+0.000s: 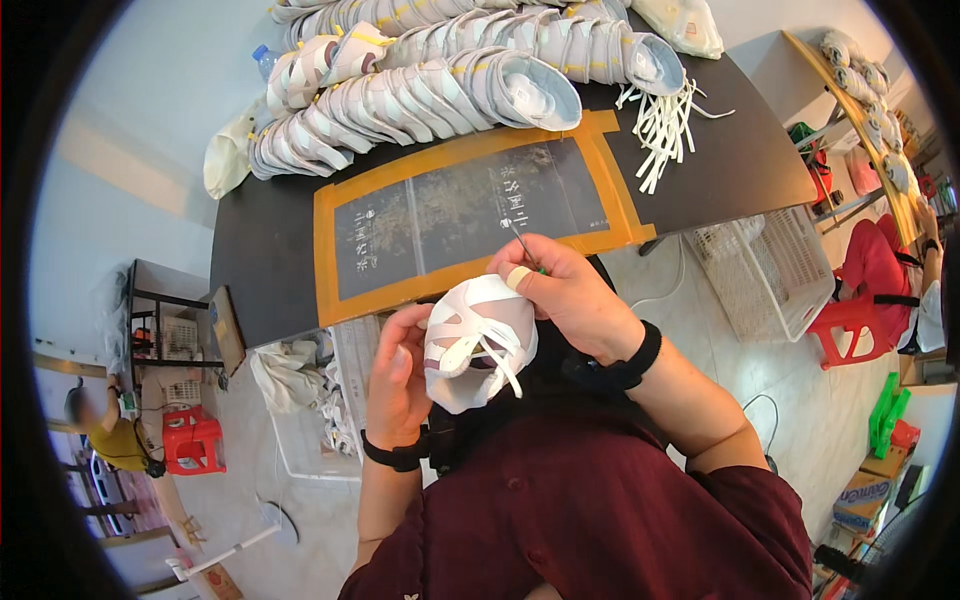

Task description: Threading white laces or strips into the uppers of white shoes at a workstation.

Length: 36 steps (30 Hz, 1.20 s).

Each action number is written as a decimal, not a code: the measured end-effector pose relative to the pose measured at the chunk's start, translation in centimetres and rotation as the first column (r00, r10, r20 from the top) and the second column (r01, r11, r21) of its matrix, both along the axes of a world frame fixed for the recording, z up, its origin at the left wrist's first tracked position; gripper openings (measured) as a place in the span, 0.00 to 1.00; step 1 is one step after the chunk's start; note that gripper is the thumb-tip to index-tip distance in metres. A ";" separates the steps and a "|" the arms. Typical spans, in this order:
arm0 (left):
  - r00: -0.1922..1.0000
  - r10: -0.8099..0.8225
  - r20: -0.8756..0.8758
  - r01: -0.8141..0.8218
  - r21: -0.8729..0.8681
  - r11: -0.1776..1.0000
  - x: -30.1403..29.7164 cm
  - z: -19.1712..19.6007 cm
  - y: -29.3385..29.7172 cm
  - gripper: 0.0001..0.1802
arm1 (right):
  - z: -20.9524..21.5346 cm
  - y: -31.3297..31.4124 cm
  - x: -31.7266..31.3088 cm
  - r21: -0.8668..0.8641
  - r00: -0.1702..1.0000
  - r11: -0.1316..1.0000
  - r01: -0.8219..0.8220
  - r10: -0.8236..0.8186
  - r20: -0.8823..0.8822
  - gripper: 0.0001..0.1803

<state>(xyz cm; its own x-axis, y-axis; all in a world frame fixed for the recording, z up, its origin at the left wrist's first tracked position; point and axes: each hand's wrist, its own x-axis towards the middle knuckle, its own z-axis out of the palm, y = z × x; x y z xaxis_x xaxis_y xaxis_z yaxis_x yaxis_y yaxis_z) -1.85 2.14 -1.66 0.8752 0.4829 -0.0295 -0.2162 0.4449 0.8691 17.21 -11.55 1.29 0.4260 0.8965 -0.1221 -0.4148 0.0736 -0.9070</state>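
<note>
A white and mauve shoe upper (478,312) with white laces (492,343) is held up before my chest, below the table's near edge. My left hand (400,375) grips its left side, fingers behind and thumb by the rim. At its right side, my right hand (575,295) is closed on a thin metal tool (522,244) with a bit of green at its grip; the tool's exact kind cannot be made out. A pale bandage wraps one finger of that hand. Whether the right fingers also press the upper is hidden.
On the dark table (720,150) lie long rows of nested shoe uppers (400,105), a bunch of white laces (665,125) and a taped mat (470,215). White crates (755,275) stand on the floor. Co-workers sit on either side, near red stools (193,440).
</note>
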 end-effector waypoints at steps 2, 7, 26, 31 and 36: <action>0.999 0.004 -0.053 -0.002 0.031 1.000 0.2 0.3 -0.1 0.39 | 0.2 0.0 -0.1 -0.046 1.000 0.999 0.004 -0.003 0.012 0.06; 0.993 -0.055 -0.103 0.058 0.025 0.998 0.5 1.1 -0.4 0.39 | 0.7 0.3 0.0 -0.133 1.000 0.991 -0.001 0.005 0.031 0.07; 0.933 -0.292 -0.212 0.203 -0.359 0.911 0.5 0.8 -1.6 0.36 | -0.7 1.3 -0.6 -0.173 0.985 0.983 -0.061 0.087 0.148 0.07; 0.944 -0.248 -0.217 0.158 -0.363 0.918 0.5 0.3 -1.9 0.35 | -1.6 1.2 -0.7 -0.148 0.980 0.988 -0.049 0.076 0.185 0.07; 0.960 -0.241 -0.143 0.171 -0.385 0.907 0.1 -0.4 -1.5 0.33 | -1.0 0.6 -0.7 -0.113 0.904 0.990 0.079 -0.024 0.427 0.07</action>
